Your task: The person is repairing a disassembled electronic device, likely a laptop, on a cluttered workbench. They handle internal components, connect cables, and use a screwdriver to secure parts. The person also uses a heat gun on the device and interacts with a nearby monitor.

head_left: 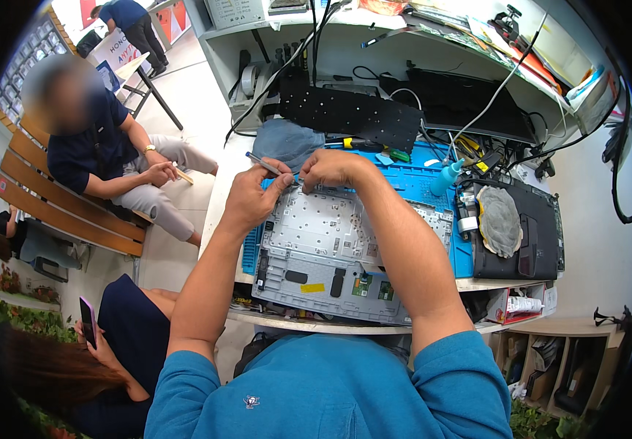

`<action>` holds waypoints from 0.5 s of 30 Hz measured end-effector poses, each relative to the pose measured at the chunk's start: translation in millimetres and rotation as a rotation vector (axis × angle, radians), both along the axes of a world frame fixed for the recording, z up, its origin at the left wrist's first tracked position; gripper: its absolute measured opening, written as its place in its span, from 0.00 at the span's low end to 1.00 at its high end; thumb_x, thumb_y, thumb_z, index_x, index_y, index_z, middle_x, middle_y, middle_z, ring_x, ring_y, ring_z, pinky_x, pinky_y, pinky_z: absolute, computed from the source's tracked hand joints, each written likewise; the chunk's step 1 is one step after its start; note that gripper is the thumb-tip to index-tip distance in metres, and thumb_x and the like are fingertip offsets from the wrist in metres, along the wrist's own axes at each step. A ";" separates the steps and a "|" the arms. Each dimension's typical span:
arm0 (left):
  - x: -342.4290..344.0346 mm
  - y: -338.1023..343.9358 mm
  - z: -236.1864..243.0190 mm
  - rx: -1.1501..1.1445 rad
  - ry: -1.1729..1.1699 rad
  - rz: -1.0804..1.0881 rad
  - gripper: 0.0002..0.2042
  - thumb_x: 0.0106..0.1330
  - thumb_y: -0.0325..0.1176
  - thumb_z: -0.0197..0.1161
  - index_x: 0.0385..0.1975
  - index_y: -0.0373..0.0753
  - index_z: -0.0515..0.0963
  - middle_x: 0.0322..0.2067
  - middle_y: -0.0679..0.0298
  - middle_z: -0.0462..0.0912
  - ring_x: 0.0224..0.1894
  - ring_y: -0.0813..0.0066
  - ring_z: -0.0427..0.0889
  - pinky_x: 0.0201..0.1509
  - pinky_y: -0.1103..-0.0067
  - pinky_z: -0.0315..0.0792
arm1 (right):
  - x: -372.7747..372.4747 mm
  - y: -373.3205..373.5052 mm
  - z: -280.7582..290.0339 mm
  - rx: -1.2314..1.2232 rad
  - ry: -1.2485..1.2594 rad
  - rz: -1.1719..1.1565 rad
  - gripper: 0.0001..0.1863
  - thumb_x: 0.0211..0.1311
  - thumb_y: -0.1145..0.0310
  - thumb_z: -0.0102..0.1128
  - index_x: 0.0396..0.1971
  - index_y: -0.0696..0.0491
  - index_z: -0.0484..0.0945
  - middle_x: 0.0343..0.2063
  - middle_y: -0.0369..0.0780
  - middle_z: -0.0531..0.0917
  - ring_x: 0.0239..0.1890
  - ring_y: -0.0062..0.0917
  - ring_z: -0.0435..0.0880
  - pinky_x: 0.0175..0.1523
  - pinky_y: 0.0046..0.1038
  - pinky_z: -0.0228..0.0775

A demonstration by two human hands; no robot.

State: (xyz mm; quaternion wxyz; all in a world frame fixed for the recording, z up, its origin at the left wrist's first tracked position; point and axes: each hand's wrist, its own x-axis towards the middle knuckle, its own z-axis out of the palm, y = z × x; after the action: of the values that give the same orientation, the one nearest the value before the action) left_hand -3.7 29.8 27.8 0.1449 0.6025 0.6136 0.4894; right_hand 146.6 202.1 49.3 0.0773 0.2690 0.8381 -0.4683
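A silver laptop case panel (309, 230), dotted with small holes, lies on a blue work mat (462, 256). At the panel's far left corner, my left hand (250, 197) closes round a slim silver pen-like tool (268, 164) with a bluish end. Close beside it, my right hand (329, 170) bends over the panel's far edge with its fingers pinched together. Whatever sits between those right fingertips is too small or hidden to make out. A yellow strip (312, 288) and green circuit boards (362, 285) show on the panel's near part.
Behind my hands are a grey cloth (287, 143) and a black perforated plate (352, 113). To the right stand a teal bottle (448, 177) and a black laptop (524, 241) with a grey round pad (500, 221) on it. One person (104, 146) sits on a bench at left; another holds a phone (88, 322).
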 end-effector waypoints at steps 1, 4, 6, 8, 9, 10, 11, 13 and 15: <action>0.9 -0.6 1.7 -0.004 0.019 0.002 0.10 0.73 0.33 0.70 0.40 0.31 0.84 0.34 0.59 0.89 0.35 0.73 0.86 0.43 0.77 0.78 | -1.4 1.3 0.2 0.009 -0.021 0.008 0.14 0.44 0.64 0.74 0.33 0.51 0.92 0.32 0.39 0.89 0.35 0.30 0.84 0.46 0.32 0.74; 2.2 -1.1 2.8 0.001 0.077 0.012 0.08 0.72 0.31 0.70 0.41 0.31 0.84 0.34 0.59 0.89 0.36 0.74 0.87 0.44 0.77 0.79 | -2.8 0.2 1.5 0.015 -0.061 0.004 0.18 0.44 0.63 0.74 0.38 0.51 0.93 0.37 0.42 0.92 0.39 0.33 0.87 0.50 0.33 0.77; 3.2 -0.3 3.8 0.009 0.114 0.014 0.08 0.72 0.31 0.71 0.41 0.32 0.84 0.34 0.59 0.89 0.36 0.73 0.87 0.44 0.77 0.79 | -2.9 0.5 1.5 0.018 -0.066 0.002 0.18 0.44 0.63 0.74 0.39 0.51 0.93 0.37 0.42 0.92 0.39 0.33 0.87 0.50 0.33 0.77; 5.0 0.3 6.4 0.013 0.151 0.012 0.08 0.71 0.31 0.71 0.41 0.32 0.84 0.34 0.58 0.90 0.36 0.71 0.88 0.44 0.76 0.79 | -3.3 2.0 -0.5 0.024 -0.054 0.013 0.18 0.44 0.63 0.74 0.39 0.50 0.93 0.37 0.42 0.92 0.39 0.33 0.87 0.50 0.33 0.77; 5.5 1.1 6.8 0.003 0.136 0.011 0.08 0.72 0.31 0.70 0.41 0.32 0.84 0.35 0.58 0.90 0.36 0.72 0.88 0.44 0.77 0.79 | -2.4 1.8 -2.0 0.011 -0.029 0.000 0.14 0.44 0.64 0.74 0.34 0.51 0.91 0.31 0.39 0.88 0.35 0.29 0.83 0.45 0.32 0.73; 5.9 2.1 7.1 -0.007 0.121 0.009 0.08 0.72 0.31 0.70 0.41 0.32 0.84 0.35 0.59 0.90 0.36 0.73 0.88 0.44 0.77 0.79 | -0.8 1.0 -3.8 -0.003 -0.004 -0.014 0.11 0.45 0.64 0.73 0.29 0.52 0.90 0.26 0.36 0.85 0.30 0.26 0.79 0.41 0.31 0.70; 5.5 1.7 7.4 -0.015 0.107 0.012 0.08 0.72 0.31 0.70 0.40 0.32 0.84 0.35 0.59 0.90 0.37 0.73 0.88 0.44 0.77 0.79 | -0.9 -0.2 -4.0 -0.014 0.023 -0.022 0.08 0.45 0.65 0.73 0.24 0.52 0.88 0.20 0.34 0.81 0.26 0.22 0.74 0.36 0.30 0.66; 3.0 2.0 1.4 0.000 -0.026 0.040 0.09 0.72 0.33 0.70 0.39 0.32 0.85 0.33 0.59 0.90 0.36 0.72 0.88 0.43 0.76 0.79 | -1.5 -0.5 -3.2 -0.015 0.018 -0.013 0.08 0.45 0.65 0.73 0.24 0.52 0.88 0.21 0.34 0.82 0.26 0.22 0.75 0.37 0.30 0.66; 0.1 3.5 -4.4 -0.004 -0.153 0.047 0.09 0.72 0.34 0.70 0.39 0.33 0.85 0.32 0.59 0.89 0.35 0.73 0.87 0.42 0.76 0.79 | -1.1 -0.1 -2.3 -0.018 0.016 -0.008 0.08 0.45 0.65 0.73 0.25 0.52 0.89 0.21 0.34 0.83 0.27 0.22 0.76 0.37 0.30 0.67</action>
State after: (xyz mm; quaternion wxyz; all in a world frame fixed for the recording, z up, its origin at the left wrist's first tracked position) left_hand -3.6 33.3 23.4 0.1813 0.5486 0.6156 0.5359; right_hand 145.4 202.0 46.9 0.0710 0.2678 0.8332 -0.4785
